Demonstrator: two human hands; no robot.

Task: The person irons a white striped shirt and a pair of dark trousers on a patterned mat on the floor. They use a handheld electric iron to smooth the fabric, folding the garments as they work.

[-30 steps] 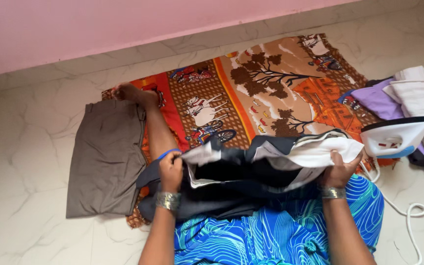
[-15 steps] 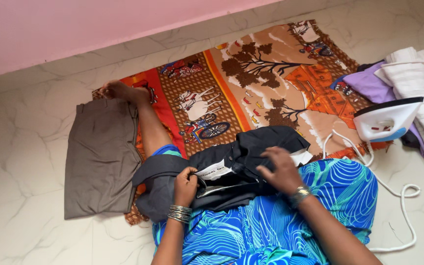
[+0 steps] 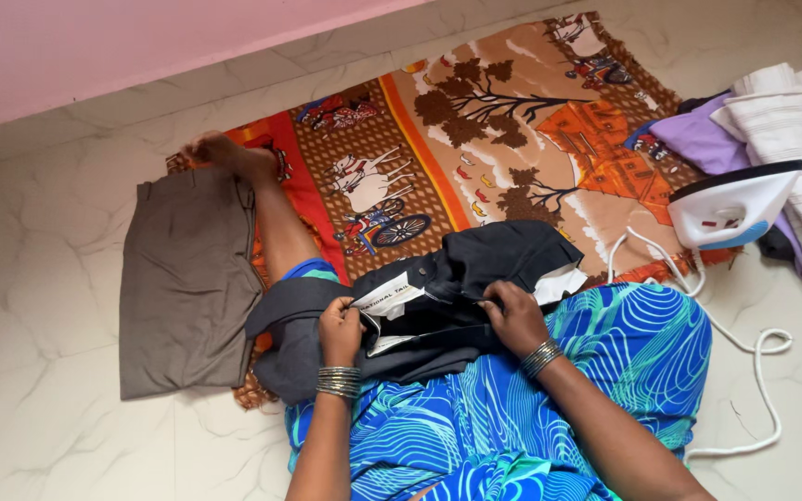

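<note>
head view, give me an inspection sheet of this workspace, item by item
surface: white marble-look floor, with a printed orange and brown cloth spread on it
job's things: dark garment with white lining, bunched on the person's lap
clutter: folded grey-brown trousers at left; stack of folded lilac and white clothes at right
hands: left hand and right hand both grip the dark garment's edge
cables: white cord loops on the floor from the white iron
surroundings: pink wall; outstretched bare leg; blue patterned dress
</note>
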